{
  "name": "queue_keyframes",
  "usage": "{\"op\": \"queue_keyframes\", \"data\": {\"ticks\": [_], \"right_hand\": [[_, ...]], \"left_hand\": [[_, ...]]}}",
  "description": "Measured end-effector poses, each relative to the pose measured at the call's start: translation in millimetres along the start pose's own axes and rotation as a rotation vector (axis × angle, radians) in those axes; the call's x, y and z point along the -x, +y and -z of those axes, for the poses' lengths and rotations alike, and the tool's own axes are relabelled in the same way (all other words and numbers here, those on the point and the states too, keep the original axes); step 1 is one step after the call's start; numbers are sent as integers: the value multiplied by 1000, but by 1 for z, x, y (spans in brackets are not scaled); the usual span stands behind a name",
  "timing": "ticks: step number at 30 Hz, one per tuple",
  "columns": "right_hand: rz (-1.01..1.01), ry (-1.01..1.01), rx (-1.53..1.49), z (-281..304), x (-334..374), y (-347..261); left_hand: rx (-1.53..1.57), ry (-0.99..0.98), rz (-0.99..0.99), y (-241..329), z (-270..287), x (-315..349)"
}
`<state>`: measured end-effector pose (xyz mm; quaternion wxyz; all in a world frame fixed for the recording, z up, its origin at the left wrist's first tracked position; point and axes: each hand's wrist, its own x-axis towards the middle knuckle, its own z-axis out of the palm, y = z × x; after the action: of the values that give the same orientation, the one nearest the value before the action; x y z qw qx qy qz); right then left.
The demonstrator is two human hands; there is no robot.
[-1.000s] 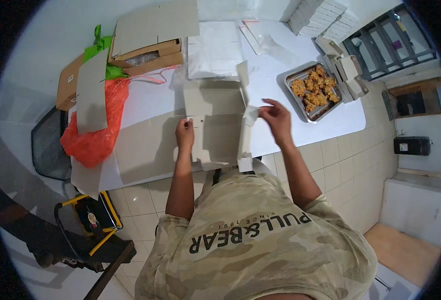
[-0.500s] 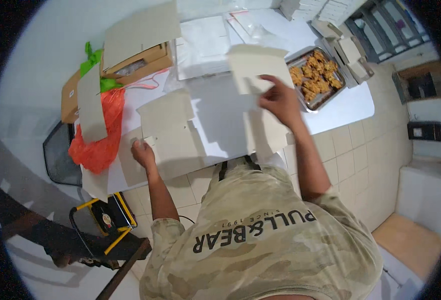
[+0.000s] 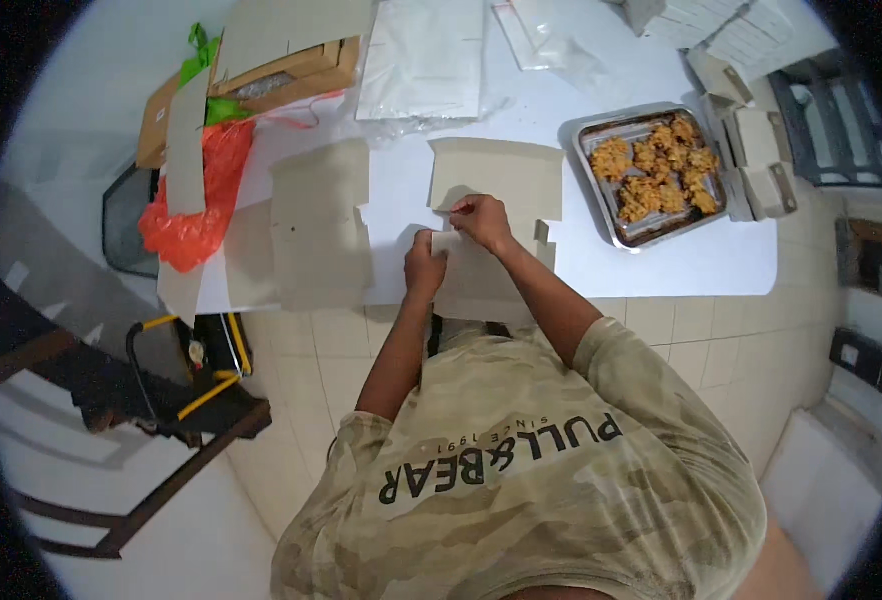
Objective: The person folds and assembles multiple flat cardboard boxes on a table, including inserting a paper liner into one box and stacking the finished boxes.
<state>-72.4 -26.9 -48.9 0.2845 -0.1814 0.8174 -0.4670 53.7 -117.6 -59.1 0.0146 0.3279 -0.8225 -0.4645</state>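
A grey-beige cardboard box blank lies flat on the white table in front of me, its near part reaching the front edge. At a notch in its left side, my left hand pinches the small corner flap. Just beyond, my right hand has its fingertips closed on the same flap area, palm down. Exactly how the flap is folded is hidden by the fingers. A second cardboard blank lies flat to the left, apart from both hands.
A metal tray of golden-brown fried pieces sits at right, beside small cartons. Clear plastic-wrapped white sheets lie at the back. On the left are a red plastic bag and an open brown box.
My left hand has left the left blank and moved right to the other one. My right hand has come down and inward to that same blank. The view has shifted.
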Motion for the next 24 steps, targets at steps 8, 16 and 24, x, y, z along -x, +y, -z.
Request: {"op": "queue_keyframes", "data": {"ticks": [8, 16, 24], "right_hand": [[15, 16, -282, 9, 30, 18], [-125, -61, -120, 4, 54, 8], [-215, 103, -242, -23, 81, 13]], "left_hand": [[284, 248, 344, 8, -14, 26], [635, 96, 517, -20, -24, 15], [658, -33, 382, -37, -38, 7]]}}
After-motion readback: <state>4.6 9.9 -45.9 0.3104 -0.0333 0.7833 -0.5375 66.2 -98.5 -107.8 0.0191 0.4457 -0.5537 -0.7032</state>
